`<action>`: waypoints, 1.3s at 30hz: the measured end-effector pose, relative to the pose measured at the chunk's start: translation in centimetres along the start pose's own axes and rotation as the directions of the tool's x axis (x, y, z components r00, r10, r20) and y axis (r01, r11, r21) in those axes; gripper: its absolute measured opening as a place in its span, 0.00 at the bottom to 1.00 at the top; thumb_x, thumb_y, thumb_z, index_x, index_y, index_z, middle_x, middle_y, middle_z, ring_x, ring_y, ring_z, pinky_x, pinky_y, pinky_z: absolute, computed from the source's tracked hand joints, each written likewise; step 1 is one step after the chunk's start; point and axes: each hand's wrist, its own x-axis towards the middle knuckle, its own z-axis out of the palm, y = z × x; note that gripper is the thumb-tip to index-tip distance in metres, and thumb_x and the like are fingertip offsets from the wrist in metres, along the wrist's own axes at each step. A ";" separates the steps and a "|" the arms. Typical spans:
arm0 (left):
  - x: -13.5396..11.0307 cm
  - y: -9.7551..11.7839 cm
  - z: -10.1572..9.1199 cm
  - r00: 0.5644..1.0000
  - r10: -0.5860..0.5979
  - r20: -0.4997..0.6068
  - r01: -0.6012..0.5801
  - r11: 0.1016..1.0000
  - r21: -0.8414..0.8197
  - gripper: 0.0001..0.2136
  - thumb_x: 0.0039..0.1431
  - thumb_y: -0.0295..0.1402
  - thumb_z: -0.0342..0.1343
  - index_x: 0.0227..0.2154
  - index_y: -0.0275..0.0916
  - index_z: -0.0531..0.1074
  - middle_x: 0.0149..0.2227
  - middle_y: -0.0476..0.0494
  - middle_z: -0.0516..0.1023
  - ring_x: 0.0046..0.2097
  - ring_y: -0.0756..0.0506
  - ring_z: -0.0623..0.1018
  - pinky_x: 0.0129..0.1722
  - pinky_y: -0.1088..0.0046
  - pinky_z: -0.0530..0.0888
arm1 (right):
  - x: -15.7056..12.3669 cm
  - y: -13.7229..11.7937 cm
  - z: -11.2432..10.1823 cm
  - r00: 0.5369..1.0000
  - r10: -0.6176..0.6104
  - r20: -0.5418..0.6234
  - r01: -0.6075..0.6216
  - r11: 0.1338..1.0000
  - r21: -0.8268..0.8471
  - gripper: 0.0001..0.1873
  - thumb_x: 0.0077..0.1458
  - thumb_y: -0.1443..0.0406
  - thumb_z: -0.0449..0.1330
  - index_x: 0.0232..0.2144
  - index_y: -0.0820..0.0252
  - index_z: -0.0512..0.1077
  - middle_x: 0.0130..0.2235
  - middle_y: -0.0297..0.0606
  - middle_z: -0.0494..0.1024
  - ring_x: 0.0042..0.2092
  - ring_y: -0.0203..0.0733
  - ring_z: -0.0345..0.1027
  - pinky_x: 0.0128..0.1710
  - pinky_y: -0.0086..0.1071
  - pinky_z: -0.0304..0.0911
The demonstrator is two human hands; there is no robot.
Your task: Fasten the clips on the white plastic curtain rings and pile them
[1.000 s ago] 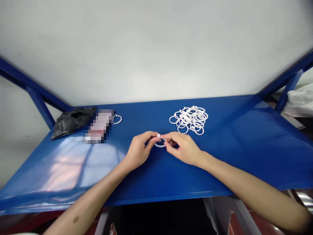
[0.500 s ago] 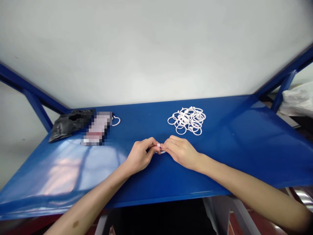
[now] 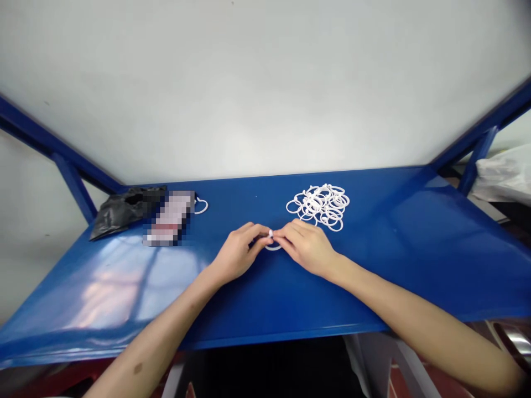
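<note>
Both hands meet over the middle of the blue table (image 3: 373, 265): the left hand (image 3: 238, 256) and right hand (image 3: 309, 247) pinch one white plastic ring (image 3: 272, 245) between their fingertips, just above the surface. Beyond the right hand lies a pile of white rings (image 3: 319, 205). Far left sit a single ring (image 3: 201, 205), a blurred packet (image 3: 170, 218) and a black bag (image 3: 120, 210).

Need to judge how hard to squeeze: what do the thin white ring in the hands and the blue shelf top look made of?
The thin white ring: probably plastic, matte, uniformly white, slender. The blue shelf top: likely painted metal, glossy; it mirrors light patches.
</note>
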 end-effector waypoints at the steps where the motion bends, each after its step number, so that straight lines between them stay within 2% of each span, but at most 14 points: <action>1: 0.2 -0.5 -0.5 1.000 0.009 -0.020 -0.008 0.998 0.059 0.08 0.68 0.37 0.53 0.43 0.43 0.75 0.39 0.48 0.82 0.41 0.47 0.79 0.43 0.71 0.74 | 0.3 0.5 -0.3 0.999 0.035 -0.033 -0.036 0.999 -0.022 0.11 0.69 0.64 0.54 0.37 0.60 0.74 0.35 0.37 0.81 0.36 0.38 0.72 0.37 0.32 0.66; 2: 0.4 -1.2 -1.1 0.998 0.007 -0.055 -0.001 0.993 0.117 0.10 0.69 0.38 0.52 0.45 0.43 0.76 0.40 0.47 0.82 0.42 0.46 0.79 0.44 0.70 0.74 | 0.6 1.1 -0.8 0.994 0.081 -0.072 -0.085 0.995 -0.049 0.10 0.69 0.64 0.54 0.37 0.59 0.74 0.36 0.37 0.81 0.37 0.39 0.73 0.39 0.33 0.66; 5: 0.7 -3.5 -2.9 0.968 -0.053 -0.246 0.141 0.923 0.357 0.13 0.69 0.40 0.50 0.44 0.40 0.77 0.41 0.42 0.81 0.45 0.41 0.77 0.48 0.63 0.73 | 1.1 4.1 -2.5 0.951 0.257 -0.173 -0.284 0.945 -0.161 0.10 0.67 0.63 0.55 0.36 0.59 0.75 0.36 0.39 0.81 0.39 0.42 0.73 0.38 0.34 0.65; 8: 0.6 -5.7 -4.4 0.928 -0.090 -0.361 0.303 0.746 0.594 0.17 0.68 0.40 0.49 0.50 0.35 0.75 0.47 0.34 0.79 0.52 0.33 0.73 0.55 0.53 0.69 | 0.9 7.6 -4.0 0.855 0.462 -0.236 -0.514 0.820 -0.252 0.09 0.64 0.62 0.57 0.35 0.59 0.76 0.37 0.41 0.80 0.38 0.45 0.72 0.35 0.36 0.62; 10: 0.4 -6.6 -5.0 0.910 -0.127 -0.396 0.380 0.641 0.667 0.20 0.67 0.41 0.48 0.52 0.32 0.74 0.52 0.29 0.76 0.55 0.29 0.70 0.53 0.49 0.67 | 0.7 9.4 -4.6 0.803 0.550 -0.231 -0.596 0.756 -0.270 0.09 0.63 0.62 0.57 0.36 0.59 0.76 0.38 0.42 0.80 0.39 0.47 0.71 0.35 0.37 0.61; 13: -0.1 -7.2 -5.4 0.904 -0.167 -0.394 0.417 0.555 0.720 0.21 0.67 0.42 0.47 0.49 0.32 0.76 0.53 0.27 0.75 0.55 0.25 0.67 0.49 0.46 0.67 | 0.4 10.6 -4.8 0.780 0.600 -0.177 -0.623 0.719 -0.308 0.11 0.63 0.62 0.56 0.35 0.59 0.77 0.37 0.44 0.80 0.40 0.50 0.69 0.36 0.39 0.60; 19: -0.4 -7.3 -5.5 0.927 -0.207 -0.312 0.374 0.539 0.755 0.16 0.65 0.38 0.47 0.42 0.36 0.78 0.47 0.28 0.77 0.52 0.26 0.69 0.46 0.47 0.67 | 0.4 10.3 -4.7 0.795 0.573 -0.201 -0.602 0.700 -0.383 0.15 0.65 0.61 0.53 0.35 0.61 0.78 0.37 0.47 0.80 0.41 0.52 0.66 0.40 0.43 0.58; 22: -0.2 -7.1 -5.5 0.930 -0.216 -0.297 0.367 0.570 0.735 0.14 0.65 0.36 0.47 0.41 0.37 0.77 0.47 0.30 0.77 0.51 0.28 0.69 0.46 0.50 0.67 | 0.6 9.8 -5.0 0.802 0.553 -0.226 -0.595 0.706 -0.385 0.15 0.65 0.61 0.54 0.36 0.62 0.78 0.38 0.48 0.80 0.43 0.53 0.66 0.41 0.43 0.57; 24: 0.1 -6.8 -5.3 0.943 -0.203 -0.265 0.332 0.656 0.678 0.11 0.65 0.34 0.49 0.40 0.39 0.76 0.45 0.34 0.78 0.49 0.31 0.71 0.47 0.52 0.68 | 0.8 9.2 -5.0 0.816 0.530 -0.229 -0.577 0.725 -0.376 0.14 0.65 0.61 0.55 0.37 0.62 0.78 0.38 0.47 0.81 0.43 0.53 0.65 0.42 0.43 0.56; 27: 0.4 -5.9 -4.6 0.985 -0.127 -0.116 0.168 0.847 0.504 0.07 0.65 0.33 0.51 0.41 0.40 0.74 0.41 0.40 0.79 0.46 0.38 0.73 0.48 0.59 0.70 | 1.0 7.6 -4.5 0.872 0.443 -0.206 -0.489 0.800 -0.347 0.13 0.66 0.61 0.55 0.42 0.62 0.78 0.38 0.45 0.81 0.43 0.53 0.66 0.43 0.43 0.57; 30: 0.5 -4.5 -3.7 1.000 -0.009 0.008 0.006 0.939 0.343 0.07 0.66 0.33 0.52 0.42 0.41 0.73 0.40 0.44 0.79 0.46 0.42 0.73 0.48 0.64 0.72 | 0.9 5.4 -3.4 0.945 0.300 -0.130 -0.324 0.908 -0.264 0.13 0.67 0.61 0.55 0.44 0.61 0.77 0.38 0.44 0.81 0.42 0.51 0.67 0.44 0.43 0.59; 33: 0.4 -3.4 -3.1 0.999 0.035 0.005 -0.035 0.941 0.337 0.07 0.67 0.35 0.54 0.44 0.42 0.74 0.41 0.44 0.79 0.45 0.42 0.73 0.47 0.64 0.72 | 0.6 3.1 -2.1 0.987 0.158 -0.006 -0.157 0.977 -0.144 0.13 0.68 0.62 0.54 0.47 0.61 0.76 0.39 0.43 0.81 0.42 0.49 0.68 0.45 0.43 0.62; 36: 0.3 -3.4 -3.1 0.999 0.014 -0.029 -0.001 0.914 0.405 0.09 0.65 0.38 0.57 0.43 0.40 0.75 0.42 0.42 0.78 0.45 0.41 0.73 0.47 0.62 0.72 | 0.3 1.5 -1.3 0.990 0.043 0.133 -0.036 0.998 -0.053 0.14 0.69 0.62 0.54 0.49 0.62 0.75 0.40 0.42 0.81 0.43 0.47 0.70 0.45 0.41 0.64; 39: 0.2 -4.0 -3.4 1.000 -0.012 -0.013 0.016 0.895 0.446 0.09 0.65 0.39 0.58 0.42 0.40 0.76 0.41 0.41 0.77 0.44 0.40 0.72 0.47 0.61 0.72 | 0.1 1.0 -0.9 0.974 -0.016 0.226 0.018 1.000 -0.005 0.14 0.68 0.62 0.55 0.50 0.62 0.75 0.40 0.42 0.81 0.42 0.46 0.71 0.44 0.40 0.66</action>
